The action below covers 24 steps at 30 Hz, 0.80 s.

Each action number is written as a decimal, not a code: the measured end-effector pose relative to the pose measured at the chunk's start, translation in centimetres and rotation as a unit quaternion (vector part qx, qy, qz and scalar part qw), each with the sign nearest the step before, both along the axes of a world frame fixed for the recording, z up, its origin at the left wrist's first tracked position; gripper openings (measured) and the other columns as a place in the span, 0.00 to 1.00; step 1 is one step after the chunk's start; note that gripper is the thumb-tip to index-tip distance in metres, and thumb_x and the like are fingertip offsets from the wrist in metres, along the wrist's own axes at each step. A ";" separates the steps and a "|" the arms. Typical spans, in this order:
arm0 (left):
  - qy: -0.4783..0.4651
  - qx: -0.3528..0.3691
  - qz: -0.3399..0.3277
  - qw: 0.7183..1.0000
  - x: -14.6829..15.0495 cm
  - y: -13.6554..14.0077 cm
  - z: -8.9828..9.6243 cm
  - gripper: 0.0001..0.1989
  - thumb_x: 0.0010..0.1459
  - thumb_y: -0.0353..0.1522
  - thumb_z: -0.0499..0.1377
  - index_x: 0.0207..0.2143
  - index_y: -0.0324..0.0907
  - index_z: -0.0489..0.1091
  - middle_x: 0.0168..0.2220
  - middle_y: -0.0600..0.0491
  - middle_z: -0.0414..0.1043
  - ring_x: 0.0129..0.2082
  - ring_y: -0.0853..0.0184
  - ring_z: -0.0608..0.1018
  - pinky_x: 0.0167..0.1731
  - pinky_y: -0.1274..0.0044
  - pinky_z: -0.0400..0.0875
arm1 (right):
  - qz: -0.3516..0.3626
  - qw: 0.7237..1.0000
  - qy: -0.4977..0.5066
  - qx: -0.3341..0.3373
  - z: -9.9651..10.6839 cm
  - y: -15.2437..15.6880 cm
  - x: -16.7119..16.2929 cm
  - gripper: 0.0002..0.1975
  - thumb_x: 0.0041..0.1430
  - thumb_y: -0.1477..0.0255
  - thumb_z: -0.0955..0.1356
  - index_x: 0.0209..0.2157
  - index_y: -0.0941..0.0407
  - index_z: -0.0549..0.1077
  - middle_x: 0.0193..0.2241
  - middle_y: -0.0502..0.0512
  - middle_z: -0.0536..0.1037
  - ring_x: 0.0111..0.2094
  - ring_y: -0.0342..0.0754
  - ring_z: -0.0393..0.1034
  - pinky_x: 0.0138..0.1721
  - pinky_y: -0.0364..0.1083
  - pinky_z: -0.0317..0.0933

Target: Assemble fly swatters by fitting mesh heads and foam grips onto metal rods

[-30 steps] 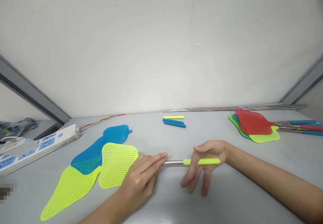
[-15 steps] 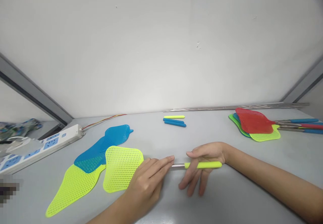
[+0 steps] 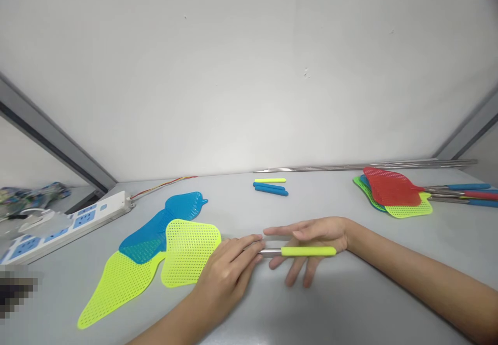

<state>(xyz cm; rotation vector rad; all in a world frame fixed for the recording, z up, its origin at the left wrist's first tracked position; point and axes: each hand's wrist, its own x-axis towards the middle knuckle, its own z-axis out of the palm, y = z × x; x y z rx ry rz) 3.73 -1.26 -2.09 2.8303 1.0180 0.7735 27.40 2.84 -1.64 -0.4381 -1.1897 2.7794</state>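
Observation:
My left hand (image 3: 232, 266) is closed around the metal rod of a yellow-green fly swatter, just beside its perforated head (image 3: 190, 254). The swatter lies level, its bright handle (image 3: 309, 251) pointing right. My right hand (image 3: 311, 238) is open behind that handle, with fingers spread and the handle crossing in front of the palm; whether it touches is hard to tell. To the left, two blue swatter heads (image 3: 182, 206) and a yellow-green one (image 3: 120, 288) overlap on the table.
Loose handles, one yellow-green (image 3: 270, 180) and two blue (image 3: 271, 189), lie toward the back. Metal rods (image 3: 350, 167) rest along the wall. Several swatters with rods, a red one (image 3: 391, 187) on top, are stacked at right. A white power strip (image 3: 97, 212) stands at left.
My right hand has shifted slightly left, its index finger stretching forward instead of crossing the handle. The swatter in my left hand has moved slightly left and up.

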 end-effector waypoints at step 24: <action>0.124 -0.040 0.053 0.990 0.0 -1.3 0.1 0.07 0.56 0.32 0.46 0.28 0.43 0.61 0.24 0.56 0.63 0.23 0.69 0.66 0.21 0.78 0.54 | -0.107 0.952 -0.267 0.103 1.9 -3.7 -2.4 0.18 0.47 0.60 0.64 0.30 0.62 0.71 0.16 0.45 0.57 0.11 0.30 0.42 0.10 0.36 0.31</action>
